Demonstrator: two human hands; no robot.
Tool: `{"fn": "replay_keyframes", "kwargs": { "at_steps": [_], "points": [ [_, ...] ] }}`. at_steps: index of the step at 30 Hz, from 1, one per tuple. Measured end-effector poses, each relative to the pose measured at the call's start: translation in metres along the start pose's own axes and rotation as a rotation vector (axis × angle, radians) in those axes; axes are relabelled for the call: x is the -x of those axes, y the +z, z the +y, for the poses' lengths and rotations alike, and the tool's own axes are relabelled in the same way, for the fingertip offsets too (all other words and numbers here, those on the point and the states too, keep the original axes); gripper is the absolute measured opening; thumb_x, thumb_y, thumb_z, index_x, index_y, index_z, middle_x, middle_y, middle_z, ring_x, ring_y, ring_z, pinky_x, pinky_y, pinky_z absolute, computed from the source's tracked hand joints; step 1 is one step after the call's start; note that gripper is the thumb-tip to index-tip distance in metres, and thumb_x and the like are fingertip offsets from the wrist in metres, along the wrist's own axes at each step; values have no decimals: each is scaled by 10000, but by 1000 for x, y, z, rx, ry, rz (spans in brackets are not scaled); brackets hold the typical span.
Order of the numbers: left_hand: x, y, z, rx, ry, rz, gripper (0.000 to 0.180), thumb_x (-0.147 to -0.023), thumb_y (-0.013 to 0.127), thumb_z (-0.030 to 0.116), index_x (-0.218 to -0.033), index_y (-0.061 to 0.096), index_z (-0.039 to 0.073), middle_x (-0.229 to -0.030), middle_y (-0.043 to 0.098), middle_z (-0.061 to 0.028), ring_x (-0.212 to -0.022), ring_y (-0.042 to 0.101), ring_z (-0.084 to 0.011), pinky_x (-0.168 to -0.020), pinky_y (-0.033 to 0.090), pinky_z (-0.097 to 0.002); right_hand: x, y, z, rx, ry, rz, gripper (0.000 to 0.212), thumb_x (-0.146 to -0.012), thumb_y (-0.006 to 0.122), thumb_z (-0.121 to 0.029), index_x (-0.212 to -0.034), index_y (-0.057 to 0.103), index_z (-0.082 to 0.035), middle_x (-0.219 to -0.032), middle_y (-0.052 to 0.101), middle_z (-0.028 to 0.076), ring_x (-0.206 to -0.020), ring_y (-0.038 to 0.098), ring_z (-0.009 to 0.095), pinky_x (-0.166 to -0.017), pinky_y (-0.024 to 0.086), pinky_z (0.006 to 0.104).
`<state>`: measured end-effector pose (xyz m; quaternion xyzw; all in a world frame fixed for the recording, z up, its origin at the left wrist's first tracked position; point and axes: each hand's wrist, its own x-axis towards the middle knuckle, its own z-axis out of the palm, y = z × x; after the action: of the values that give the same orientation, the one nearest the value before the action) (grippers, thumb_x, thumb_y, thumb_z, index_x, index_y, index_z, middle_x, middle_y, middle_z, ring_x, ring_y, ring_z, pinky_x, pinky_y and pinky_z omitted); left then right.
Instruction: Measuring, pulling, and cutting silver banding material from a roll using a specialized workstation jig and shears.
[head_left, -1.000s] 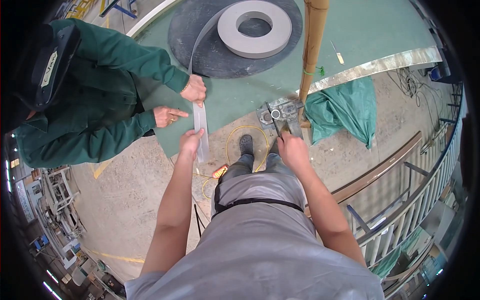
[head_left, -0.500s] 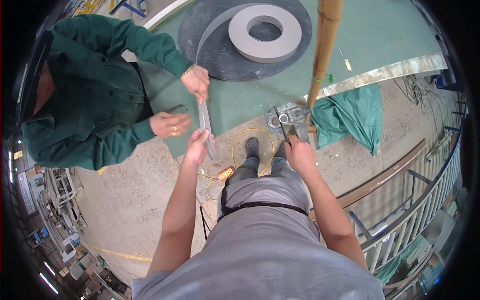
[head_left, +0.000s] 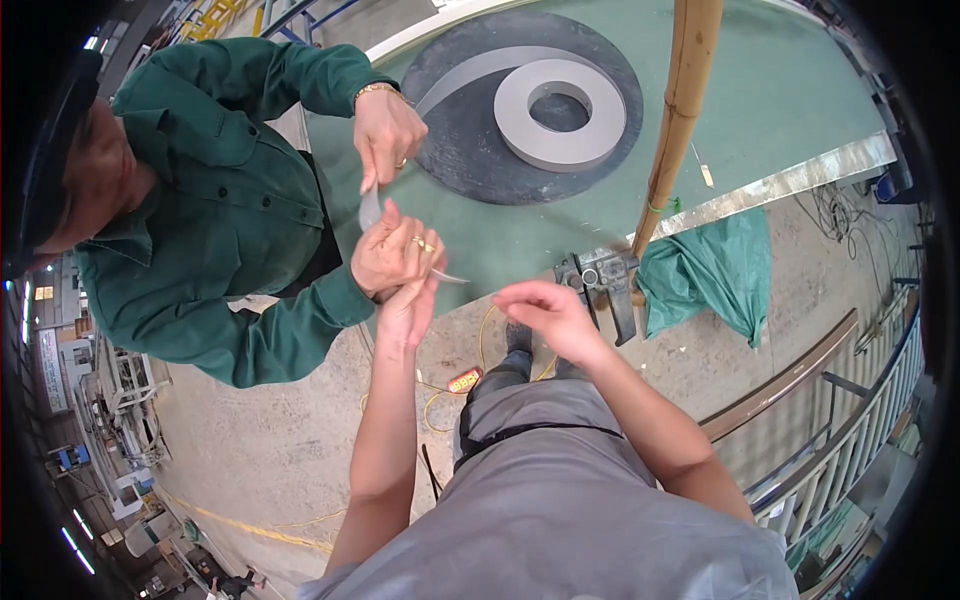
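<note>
A thin grey edging strip (head_left: 370,208) runs from the large flat roll (head_left: 512,110) to a co-worker's hands. The co-worker's upper hand (head_left: 388,135) pinches the strip, and the lower hand (head_left: 395,258) closes round it nearer its end. Just beneath that lower hand, my left hand (head_left: 408,315) is closed on the strip, its fingers partly covered. The strip's free end sticks out to the right of both. My right hand (head_left: 555,318) holds nothing; its fingers stretch toward that end, in front of a metal clamp-like device (head_left: 592,278) with a dark handle (head_left: 625,318).
The roll lies on a dark round disc (head_left: 450,165) on the green table (head_left: 770,110). A bamboo pole (head_left: 680,100) stands by the table edge, with a green plastic sheet (head_left: 710,270) beside it. A lit orange display (head_left: 465,380) and yellow cable lie on the floor.
My right hand has let go of the device's handle and moved left toward the strip's end. The co-worker's lower hand has closed over the strip beside my left hand. The view has shifted.
</note>
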<state>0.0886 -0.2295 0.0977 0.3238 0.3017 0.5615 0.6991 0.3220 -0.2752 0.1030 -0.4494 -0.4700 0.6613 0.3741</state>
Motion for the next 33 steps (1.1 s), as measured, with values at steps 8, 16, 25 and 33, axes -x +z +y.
{"fn": "replay_keyframes", "kwargs": {
  "at_steps": [8, 16, 25, 33],
  "points": [
    [35, -35, -39, -21, -121, 191, 491, -856, 644, 71, -1314, 467, 77, -1371, 463, -151, -1273, 437, -306, -1101, 323, -464, 43, -44, 28, -813, 159, 113, 254, -885, 584, 6, -1136, 585, -27, -1014, 681, 141, -788, 676, 180, -678, 535, 273],
    [74, -68, -87, -278, -381, 357, 341, -885, 603, 31, -1217, 528, 35, -1163, 607, -113, -1077, 588, -227, -981, 462, -376, 58, -67, 45, -998, 138, 298, 244, -896, 580, -11, -1139, 572, -38, -1084, 659, 162, -777, 686, 190, -650, 554, 270],
    [144, -139, -117, -529, -699, 419, 280, -843, 673, 88, -1102, 600, 13, -978, 662, -77, -891, 636, -153, -780, 514, -275, 60, -74, 24, -1173, 74, 258, 262, -932, 517, -52, -1189, 568, -66, -1195, 617, 172, -876, 686, 211, -702, 549, 287],
    [201, -167, -119, -924, -912, 434, 235, -799, 719, 152, -1014, 683, 63, -862, 675, -29, -750, 607, -109, -655, 485, -265, 63, -82, 29, -833, 154, 256, 215, -900, 589, -67, -1115, 588, -50, -1024, 681, 151, -768, 690, 200, -642, 562, 291]
  ]
}}
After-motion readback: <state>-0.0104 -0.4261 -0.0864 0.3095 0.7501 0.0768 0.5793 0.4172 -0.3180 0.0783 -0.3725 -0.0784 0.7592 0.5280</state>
